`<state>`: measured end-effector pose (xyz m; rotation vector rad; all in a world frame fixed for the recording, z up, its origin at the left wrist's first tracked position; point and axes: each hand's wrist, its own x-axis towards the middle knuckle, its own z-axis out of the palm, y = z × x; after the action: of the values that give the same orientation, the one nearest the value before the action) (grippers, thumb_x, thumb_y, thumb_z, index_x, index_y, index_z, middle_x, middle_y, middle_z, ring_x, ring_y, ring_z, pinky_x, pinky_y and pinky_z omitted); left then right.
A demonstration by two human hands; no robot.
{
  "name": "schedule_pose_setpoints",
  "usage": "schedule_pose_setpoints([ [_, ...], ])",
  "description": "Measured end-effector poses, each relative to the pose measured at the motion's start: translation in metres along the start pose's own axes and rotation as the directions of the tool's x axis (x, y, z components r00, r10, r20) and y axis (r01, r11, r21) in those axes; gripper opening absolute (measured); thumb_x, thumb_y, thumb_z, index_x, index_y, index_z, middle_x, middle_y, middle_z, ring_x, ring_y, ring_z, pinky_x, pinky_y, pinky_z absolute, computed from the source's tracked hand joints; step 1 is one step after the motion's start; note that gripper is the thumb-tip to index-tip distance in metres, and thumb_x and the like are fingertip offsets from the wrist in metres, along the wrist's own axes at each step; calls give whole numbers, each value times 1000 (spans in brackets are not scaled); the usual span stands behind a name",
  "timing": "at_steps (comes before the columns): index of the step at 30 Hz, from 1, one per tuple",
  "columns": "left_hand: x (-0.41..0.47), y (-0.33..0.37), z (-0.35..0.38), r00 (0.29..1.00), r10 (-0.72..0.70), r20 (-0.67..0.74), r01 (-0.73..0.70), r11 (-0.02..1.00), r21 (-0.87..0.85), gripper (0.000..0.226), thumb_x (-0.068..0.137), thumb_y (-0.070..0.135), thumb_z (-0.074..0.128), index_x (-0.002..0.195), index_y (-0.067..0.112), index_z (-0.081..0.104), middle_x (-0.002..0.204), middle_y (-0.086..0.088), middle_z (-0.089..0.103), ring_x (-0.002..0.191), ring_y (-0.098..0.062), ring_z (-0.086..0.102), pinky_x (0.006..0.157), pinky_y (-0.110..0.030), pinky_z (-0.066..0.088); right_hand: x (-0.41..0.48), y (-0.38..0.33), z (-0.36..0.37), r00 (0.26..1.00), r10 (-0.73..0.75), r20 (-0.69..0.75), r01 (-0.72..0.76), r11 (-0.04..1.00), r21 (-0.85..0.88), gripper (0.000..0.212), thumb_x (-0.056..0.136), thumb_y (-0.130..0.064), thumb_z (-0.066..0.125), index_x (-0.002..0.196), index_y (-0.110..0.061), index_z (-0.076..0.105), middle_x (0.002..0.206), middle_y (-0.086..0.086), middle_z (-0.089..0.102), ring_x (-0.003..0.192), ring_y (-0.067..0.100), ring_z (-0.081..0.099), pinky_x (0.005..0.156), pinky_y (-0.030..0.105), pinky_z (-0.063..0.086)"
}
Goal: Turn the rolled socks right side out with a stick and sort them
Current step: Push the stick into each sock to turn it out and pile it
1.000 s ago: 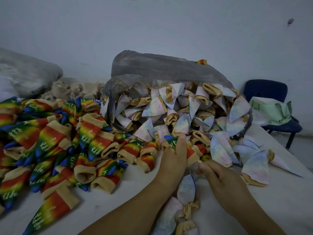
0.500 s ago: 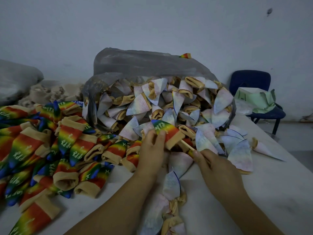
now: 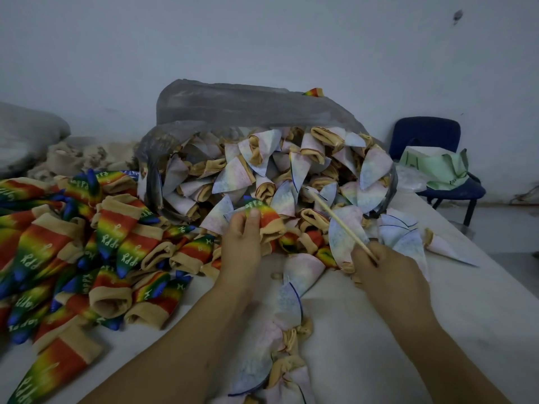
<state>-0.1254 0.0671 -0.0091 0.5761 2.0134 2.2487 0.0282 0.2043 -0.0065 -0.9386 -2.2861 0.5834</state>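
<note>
Head view, nearest first: at the tabletop's (image 3: 437, 330) near edge lies a trail of pale socks (image 3: 280, 360), inside out and waiting. Beyond it the left hand (image 3: 242, 246) pinches a rainbow sock (image 3: 264, 212), now right side out, with fingers and thumb closed on it. The right hand (image 3: 385, 269) has its fingers clamped round the stick (image 3: 341, 223), whose tip looks clear of that sock. Along the left edge spreads the sorted rainbow pile (image 3: 87, 243). Farthest, the plastic bag (image 3: 248, 103) spills many rolled socks (image 3: 291, 176). By my judgement one sock needs sorting and many need turning.
</note>
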Motion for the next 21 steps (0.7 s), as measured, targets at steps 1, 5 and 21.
schedule_pose_setpoints([
  [1,-3,0,3,995,40,97,-43,999,32,26,103,37,45,84,32,61,76,12,67,74,0,62,62,-16,47,-1,-3,0,1000,18,1,-18,994,109,31,93,-37,48,67,-19,52,59,4,55,59,21,53,57,33,43],
  [5,-23,7,18,901,126,416,-199,970,139,22,104,25,46,90,36,60,79,15,64,75,10,58,67,-10,44,-10,-22,0,990,-25,140,-46,878,477,43,84,-63,43,78,-24,59,72,-4,64,69,5,59,59,26,45],
  [21,-27,6,19,788,-96,608,92,995,38,31,89,25,68,118,22,57,119,-7,67,112,-21,65,96,-35,55,-10,-19,17,994,-31,108,-26,873,487,29,91,-43,52,74,-21,58,69,0,63,65,6,56,49,12,39],
])
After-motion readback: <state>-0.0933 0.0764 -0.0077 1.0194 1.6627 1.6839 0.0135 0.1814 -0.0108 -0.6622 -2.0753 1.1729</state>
